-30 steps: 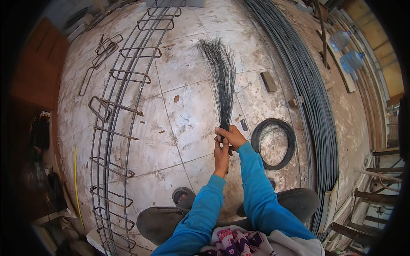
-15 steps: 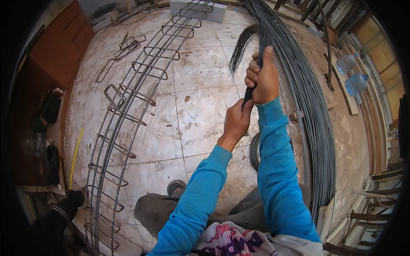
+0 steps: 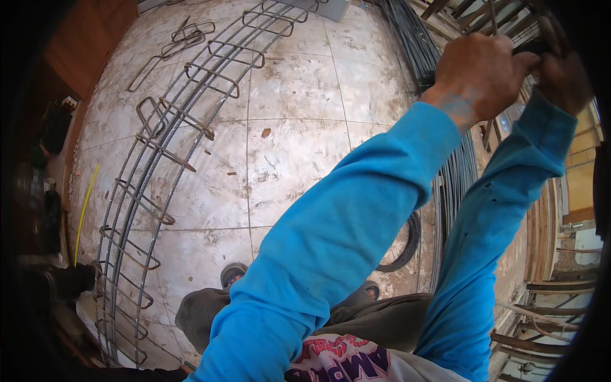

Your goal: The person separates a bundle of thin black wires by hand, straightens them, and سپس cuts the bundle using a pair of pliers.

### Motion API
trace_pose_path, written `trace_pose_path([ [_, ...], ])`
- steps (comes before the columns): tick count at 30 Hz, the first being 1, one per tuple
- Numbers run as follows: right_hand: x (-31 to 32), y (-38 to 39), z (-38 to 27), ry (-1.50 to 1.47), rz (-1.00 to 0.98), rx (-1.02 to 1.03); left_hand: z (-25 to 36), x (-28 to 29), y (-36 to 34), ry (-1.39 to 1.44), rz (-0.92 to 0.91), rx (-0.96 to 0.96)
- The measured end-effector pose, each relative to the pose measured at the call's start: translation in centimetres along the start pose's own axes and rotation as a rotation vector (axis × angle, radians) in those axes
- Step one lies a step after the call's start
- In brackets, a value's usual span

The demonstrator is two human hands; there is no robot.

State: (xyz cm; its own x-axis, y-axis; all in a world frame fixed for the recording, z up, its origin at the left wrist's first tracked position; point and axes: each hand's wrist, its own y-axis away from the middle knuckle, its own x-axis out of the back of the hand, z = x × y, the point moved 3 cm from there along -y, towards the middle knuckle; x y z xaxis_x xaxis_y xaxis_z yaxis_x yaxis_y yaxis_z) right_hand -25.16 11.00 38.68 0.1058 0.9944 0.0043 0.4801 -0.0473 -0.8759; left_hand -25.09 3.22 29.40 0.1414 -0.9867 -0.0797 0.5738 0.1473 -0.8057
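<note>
Both my hands are raised at the upper right. My left hand (image 3: pixel 477 76) is closed, its back toward me. Beside it my right hand (image 3: pixel 563 79) is also closed, dim and partly blurred near the picture's rim. A bundle of thin black wire (image 3: pixel 531 48) is gripped between them, with only a short dark part showing. Below and behind my hands runs a long bundle of grey steel rods (image 3: pixel 461 172), partly covered by my sleeves. A dark wire coil (image 3: pixel 407 248) lies on the floor near my left forearm.
A rebar cage (image 3: pixel 168 130) with rectangular stirrups stretches along the left. Loose bent stirrups (image 3: pixel 181 41) lie beyond it, beside a brown cabinet (image 3: pixel 89 51). A yellow strip (image 3: pixel 84 210) lies at the left. A pale block (image 3: pixel 334 9) stands at the far end.
Both hands have moved right and up with the black wire bundle, toward the picture's rim. The view has shifted, and the bundle's loose hanging strands no longer show clearly.
</note>
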Motion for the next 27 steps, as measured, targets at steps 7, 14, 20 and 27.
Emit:
trace_pose_path([
  [7,-3.6,59.2,26.0,0.079,0.315,-2.048,-20.6,9.3,54.5,-0.212,-0.438,1.804],
  [14,-3.3,49.4,21.0,-0.116,0.488,-1.711,-13.7,10.0,44.3,-0.279,-0.496,1.406],
  [20,-3.7,22.5,8.9,-0.170,0.307,-0.979,-9.0,5.1,25.0,0.103,-0.186,0.654],
  [27,1.5,6.6,-7.7,-0.226,-0.005,-0.114,3.0,1.3,8.2,0.270,-0.222,0.002],
])
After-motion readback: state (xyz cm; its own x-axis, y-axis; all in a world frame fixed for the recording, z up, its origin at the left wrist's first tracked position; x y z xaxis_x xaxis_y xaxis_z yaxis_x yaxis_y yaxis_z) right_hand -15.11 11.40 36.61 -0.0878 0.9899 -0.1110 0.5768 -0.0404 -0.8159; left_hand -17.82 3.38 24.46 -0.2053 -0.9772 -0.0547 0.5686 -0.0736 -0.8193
